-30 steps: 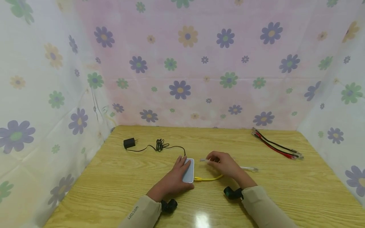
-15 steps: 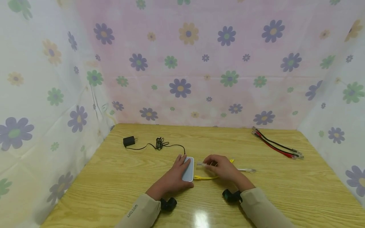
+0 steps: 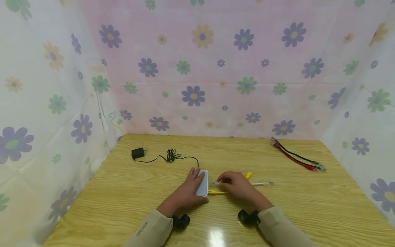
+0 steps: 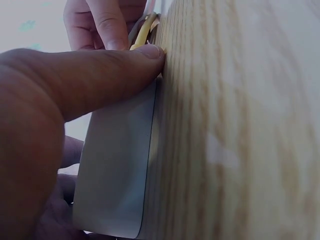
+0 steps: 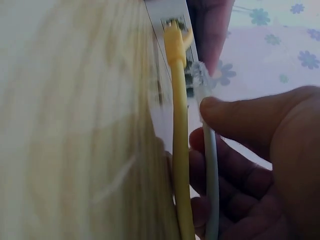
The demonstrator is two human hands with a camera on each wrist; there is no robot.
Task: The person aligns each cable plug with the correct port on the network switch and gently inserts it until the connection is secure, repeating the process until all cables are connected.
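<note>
One yellow cable point(image 3: 218, 192) is plugged into the right side of a white box point(image 3: 202, 186) on the desk point(image 3: 117, 199). The left hand point(image 3: 186, 191) grips the box, thumb along its near end. The right hand point(image 3: 241, 187) pinches a white cable point(image 3: 261, 184) by its clear plug point(image 3: 213, 183), just right of the box. Red and black cables point(image 3: 297, 160) lie far right, a black adapter point(image 3: 138, 153) far left.
</note>
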